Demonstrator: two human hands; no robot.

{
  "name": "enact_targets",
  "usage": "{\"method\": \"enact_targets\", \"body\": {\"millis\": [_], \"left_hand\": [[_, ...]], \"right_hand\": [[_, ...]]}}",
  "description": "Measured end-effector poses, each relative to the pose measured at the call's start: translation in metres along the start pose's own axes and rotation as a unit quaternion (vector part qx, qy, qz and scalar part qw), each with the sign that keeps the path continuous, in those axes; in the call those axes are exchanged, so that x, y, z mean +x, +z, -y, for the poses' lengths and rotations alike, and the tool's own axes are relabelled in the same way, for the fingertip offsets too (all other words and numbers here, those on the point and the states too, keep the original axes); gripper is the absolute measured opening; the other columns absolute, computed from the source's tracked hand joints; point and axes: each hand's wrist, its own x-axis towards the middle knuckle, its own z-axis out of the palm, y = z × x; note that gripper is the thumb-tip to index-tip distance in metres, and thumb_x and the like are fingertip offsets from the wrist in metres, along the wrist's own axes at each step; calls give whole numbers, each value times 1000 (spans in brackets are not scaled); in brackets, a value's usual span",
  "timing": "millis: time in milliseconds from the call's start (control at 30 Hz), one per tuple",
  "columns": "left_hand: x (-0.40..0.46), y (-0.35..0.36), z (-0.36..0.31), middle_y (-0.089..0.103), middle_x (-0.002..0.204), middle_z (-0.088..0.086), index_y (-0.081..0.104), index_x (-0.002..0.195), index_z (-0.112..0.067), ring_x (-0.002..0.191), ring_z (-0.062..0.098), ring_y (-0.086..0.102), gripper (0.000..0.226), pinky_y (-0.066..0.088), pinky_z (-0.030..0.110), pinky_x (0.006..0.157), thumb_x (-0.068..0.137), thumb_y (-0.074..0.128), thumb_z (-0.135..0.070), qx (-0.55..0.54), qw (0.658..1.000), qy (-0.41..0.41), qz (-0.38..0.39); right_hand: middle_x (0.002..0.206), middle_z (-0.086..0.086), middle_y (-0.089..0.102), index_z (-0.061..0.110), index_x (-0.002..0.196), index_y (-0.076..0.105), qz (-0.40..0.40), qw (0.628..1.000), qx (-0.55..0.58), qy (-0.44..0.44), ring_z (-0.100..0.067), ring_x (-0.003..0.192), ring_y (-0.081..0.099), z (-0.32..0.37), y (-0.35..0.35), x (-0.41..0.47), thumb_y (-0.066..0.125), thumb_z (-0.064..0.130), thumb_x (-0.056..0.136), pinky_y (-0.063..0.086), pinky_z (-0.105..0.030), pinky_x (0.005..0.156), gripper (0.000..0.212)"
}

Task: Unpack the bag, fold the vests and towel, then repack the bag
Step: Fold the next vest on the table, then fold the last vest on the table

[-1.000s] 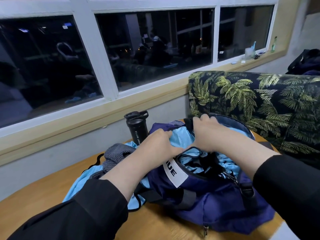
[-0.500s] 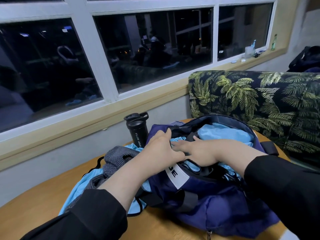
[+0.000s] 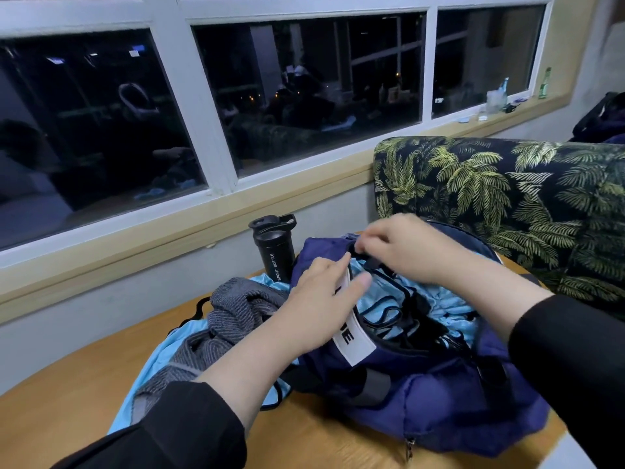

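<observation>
Pinching bag [image 3: 439,401] strap, right hand [image 3: 402,245], left hand [image 3: 321,299] flat on bag's rim, fingers straight

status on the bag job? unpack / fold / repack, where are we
Still unpacking. Out: grey towel heaped unfolded on a blue vest, bottle standing. In hand: right hand pinches the bag rim, left hand on it. Left: blue vests inside, all folding, repacking.
</observation>
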Motion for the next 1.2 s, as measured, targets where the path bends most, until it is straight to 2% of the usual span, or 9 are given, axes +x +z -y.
{"method": "enact_targets", "body": {"millis": [100,233,333,500,667,867,1033,1100,1200], "left_hand": [[-11,1,-1,55,147,-13,52,146,-34,139,3,45,51,27,32,122,104,36,-59,-206,977,-12,-53],[-45,-11,5,75,114,-4,68,115,-35,110,10,68,34,51,38,103,110,35,-40,-349,917,17,-194],[-89,-24,43,72,90,-9,70,99,-26,87,10,66,30,53,37,80,109,42,-32,-304,906,12,-294],[-162,-43,155,73,105,-11,69,106,-27,104,7,66,16,51,30,94,103,54,-24,-167,899,-105,-391],[-216,-56,266,68,118,-4,69,121,-22,114,17,64,24,48,34,99,97,64,-20,27,905,-257,-339],[-198,-61,315,50,149,-8,62,135,-34,136,16,46,38,28,35,115,98,53,-29,152,931,-255,-210],[-185,-64,326,71,98,-14,63,101,-30,95,11,64,18,43,29,100,99,52,-15,24,948,-194,-250],[-188,-74,323,68,72,-12,56,88,-24,66,5,59,17,46,23,68,105,53,-19,-165,905,-194,-341],[-197,-98,324,72,81,-4,58,93,-19,74,9,64,17,52,27,66,107,50,-22,-391,779,-176,-458]], "right_hand": [[81,0,72,14,93,74,-142,987,74,-8,-21,77,64,21,-3,-6,53,31,101,50,-35,76,29],[94,13,71,21,100,75,-187,961,183,-85,-6,92,63,83,27,-25,53,27,103,48,-27,82,23],[101,12,69,19,100,74,-166,945,238,-151,-4,100,63,135,83,-40,55,21,101,48,-21,88,19],[114,15,68,18,112,73,-123,934,306,-136,2,111,60,198,183,-61,53,22,98,47,-20,98,25],[134,8,64,18,133,65,26,952,278,-126,-3,125,54,266,263,-53,50,22,104,39,-23,109,33],[162,-1,38,11,153,44,77,983,156,-54,-10,150,31,284,334,-25,44,26,107,20,-20,119,49],[166,13,21,23,159,32,63,986,139,-60,1,153,9,276,340,-21,46,36,105,9,-15,121,56],[169,13,12,24,160,28,55,988,137,-46,3,153,0,272,338,-16,47,40,104,0,-9,117,61],[169,15,11,28,158,31,41,990,136,-21,4,153,-1,267,335,-10,50,43,102,2,-12,119,62]]}}
